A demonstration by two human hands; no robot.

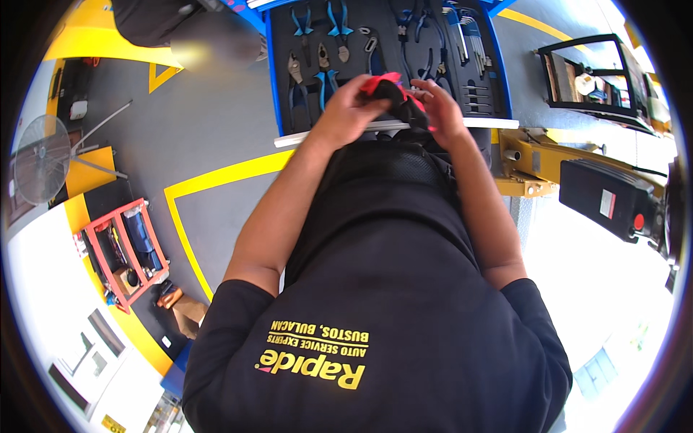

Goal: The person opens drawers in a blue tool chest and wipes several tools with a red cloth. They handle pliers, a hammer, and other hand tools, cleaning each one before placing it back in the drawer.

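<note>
Between my hands, just over the front edge of a pulled-out drawer, is a crumpled red-and-black fabric piece (394, 91) that looks like a work glove. My left hand (348, 114) is closed on its left side, thumb and fingers pinching it. On the other side my right hand (439, 110) has its fingers bent against the fabric, gripping it. Beneath them, the blue drawer (273, 79) carries a dark foam tray. Several pliers (338, 30) with blue or dark handles lie in its cutouts, along with hex keys (473, 40) at the right. My hands cover part of the tray.
A yellow lift arm (538, 162) with a black pad (593, 189) stands close on the right. Beyond it is a black-framed rack (592, 81). At the left are a fan (43, 159) and a red shelf cart (126, 249). Yellow lines (216, 177) cross the grey floor.
</note>
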